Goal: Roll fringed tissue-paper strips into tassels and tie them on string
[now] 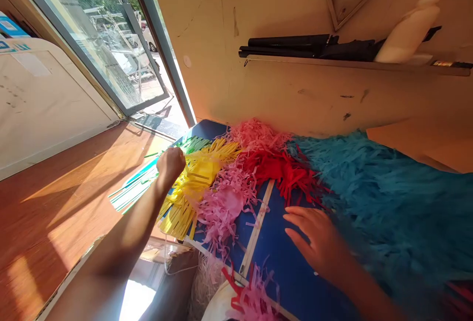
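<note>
My left hand (170, 165) is closed in a fist at the left end of the blue table, with yellow strips running from it into a pile of yellow paper fringe (205, 170). Green fringe (195, 144) lies just beyond that fist. Over the blue tabletop (281, 232), my right hand (314, 237) is open, fingers stretched out and nothing in them. Close to its fingertips is a red fringe bunch (273, 165). Pink fringe (231, 197) lies between the hands, and coral-pink fringe (256, 136) sits at the back. More pink and red strips (254, 294) lie nearest me.
A large teal fringe heap (399, 188) covers the table's right side. A wall shelf (354, 64) carries black rolled items (288, 45) and a white nozzle bottle (410, 32). At left, a glass door (99, 30) stands open beside a wooden floor (74, 193).
</note>
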The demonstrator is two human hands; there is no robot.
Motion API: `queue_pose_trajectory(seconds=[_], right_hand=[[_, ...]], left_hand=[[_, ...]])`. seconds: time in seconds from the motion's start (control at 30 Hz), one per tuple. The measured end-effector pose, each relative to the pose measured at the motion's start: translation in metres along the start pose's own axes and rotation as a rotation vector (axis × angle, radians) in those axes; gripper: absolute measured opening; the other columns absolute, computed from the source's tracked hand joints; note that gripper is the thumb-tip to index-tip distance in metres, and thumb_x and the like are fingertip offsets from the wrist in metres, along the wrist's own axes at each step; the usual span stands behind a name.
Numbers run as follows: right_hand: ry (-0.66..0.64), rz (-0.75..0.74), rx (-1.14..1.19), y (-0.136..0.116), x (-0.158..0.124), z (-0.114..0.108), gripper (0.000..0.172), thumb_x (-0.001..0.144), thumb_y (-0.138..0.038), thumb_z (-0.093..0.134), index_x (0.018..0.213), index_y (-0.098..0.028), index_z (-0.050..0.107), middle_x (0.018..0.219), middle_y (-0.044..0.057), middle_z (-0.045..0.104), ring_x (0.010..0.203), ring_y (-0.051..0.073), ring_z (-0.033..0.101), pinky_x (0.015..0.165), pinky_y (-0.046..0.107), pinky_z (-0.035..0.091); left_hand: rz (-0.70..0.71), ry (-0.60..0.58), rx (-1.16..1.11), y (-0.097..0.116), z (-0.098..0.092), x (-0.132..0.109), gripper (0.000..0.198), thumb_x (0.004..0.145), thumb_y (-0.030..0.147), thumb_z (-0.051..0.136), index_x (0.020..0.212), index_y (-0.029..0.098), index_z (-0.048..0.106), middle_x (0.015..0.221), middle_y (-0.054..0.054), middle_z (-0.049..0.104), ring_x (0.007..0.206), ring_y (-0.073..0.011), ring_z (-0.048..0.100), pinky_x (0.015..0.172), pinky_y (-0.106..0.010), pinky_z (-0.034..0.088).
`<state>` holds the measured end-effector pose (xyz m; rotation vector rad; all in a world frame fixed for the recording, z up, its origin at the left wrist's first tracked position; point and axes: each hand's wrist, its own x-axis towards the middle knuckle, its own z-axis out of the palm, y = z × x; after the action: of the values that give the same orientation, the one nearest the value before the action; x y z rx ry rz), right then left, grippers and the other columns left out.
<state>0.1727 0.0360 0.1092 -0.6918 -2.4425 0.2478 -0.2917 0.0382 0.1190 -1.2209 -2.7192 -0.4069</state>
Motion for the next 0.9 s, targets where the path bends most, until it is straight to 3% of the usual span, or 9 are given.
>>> queue_pose_trajectory(seconds=[0.07,0.17,0.3,0.43,0.57,0.7,0.8,0.9], right_hand=[[-0.084,-0.096,0.096,-0.021,0.023,0.012,0.02,0.097,-0.026,0.052,0.112,-0.022,0.063,0.114,0.009,0.069,0.105,0.023,0.064,0.092,0.043,0.046],[-0.177,-0.121,0.199,-0.041,0.033,0.023,0.019,0.094,-0.022,0.055,0.111,-0.021,0.064,0.113,0.01,0.069,0.104,0.023,0.063,0.092,0.043,0.044],[-0.267,-0.066,0.239,-0.049,0.027,0.035,0.02,0.091,-0.021,0.059,0.11,-0.022,0.065,0.113,0.009,0.069,0.102,0.022,0.063,0.093,0.041,0.045],[-0.319,-0.021,0.214,-0.054,0.047,0.057,0.03,0.091,-0.025,0.058,0.12,-0.018,0.061,0.122,0.01,0.066,0.112,0.024,0.06,0.099,0.042,0.045],[-0.423,-0.001,0.117,-0.065,0.111,0.1,0.044,0.095,-0.019,0.045,0.139,-0.013,0.046,0.144,0.011,0.05,0.131,0.022,0.048,0.107,0.036,0.041],[-0.513,0.019,0.064,-0.079,0.18,0.15,0.049,0.096,-0.015,0.044,0.144,-0.021,0.039,0.143,0.009,0.052,0.116,0.023,0.06,0.096,0.037,0.051],[-0.612,0.066,-0.001,-0.083,0.21,0.182,0.044,0.096,-0.023,0.056,0.139,-0.02,0.046,0.133,0.011,0.057,0.107,0.024,0.063,0.089,0.042,0.055],[-0.691,0.111,-0.06,-0.076,0.218,0.204,0.034,0.095,-0.033,0.061,0.125,-0.016,0.057,0.124,0.01,0.06,0.105,0.023,0.063,0.088,0.044,0.055]], left_hand=[[-0.036,0.076,0.029,-0.01,-0.029,0.007,0.024,0.084,0.027,0.051,0.096,0.015,0.067,0.103,-0.016,0.068,0.096,-0.0309,0.062,0.076,-0.038,0.047],[-0.079,0.151,0.06,-0.022,-0.067,0.013,0.03,0.082,0.033,0.049,0.099,0.013,0.065,0.097,-0.015,0.07,0.086,-0.03,0.063,0.067,-0.036,0.044],[-0.023,0.231,0.106,-0.018,-0.092,0.006,0.038,0.086,0.034,0.041,0.111,0.012,0.06,0.103,-0.017,0.068,0.09,-0.0306,0.064,0.067,-0.038,0.04],[0.113,0.191,0.155,0.005,-0.086,-0.006,0.033,0.087,0.032,0.042,0.107,0.016,0.062,0.095,-0.014,0.07,0.084,-0.0299,0.065,0.066,-0.037,0.039],[0.223,0.141,0.206,0.025,-0.064,-0.01,0.029,0.088,0.027,0.042,0.106,0.018,0.063,0.095,-0.013,0.071,0.083,-0.0295,0.066,0.065,-0.034,0.042],[0.295,0.126,0.257,0.04,-0.049,-0.01,0.028,0.092,0.03,0.041,0.102,0.02,0.065,0.094,-0.011,0.071,0.082,-0.0277,0.067,0.062,-0.031,0.043],[0.335,0.133,0.304,0.044,-0.052,-0.011,0.03,0.094,0.031,0.039,0.099,0.021,0.066,0.092,-0.01,0.071,0.082,-0.0271,0.067,0.061,-0.031,0.042],[0.328,0.174,0.355,0.036,-0.073,-0.007,0.034,0.096,0.03,0.034,0.097,0.018,0.066,0.092,-0.011,0.07,0.085,-0.0284,0.066,0.065,-0.033,0.043]])
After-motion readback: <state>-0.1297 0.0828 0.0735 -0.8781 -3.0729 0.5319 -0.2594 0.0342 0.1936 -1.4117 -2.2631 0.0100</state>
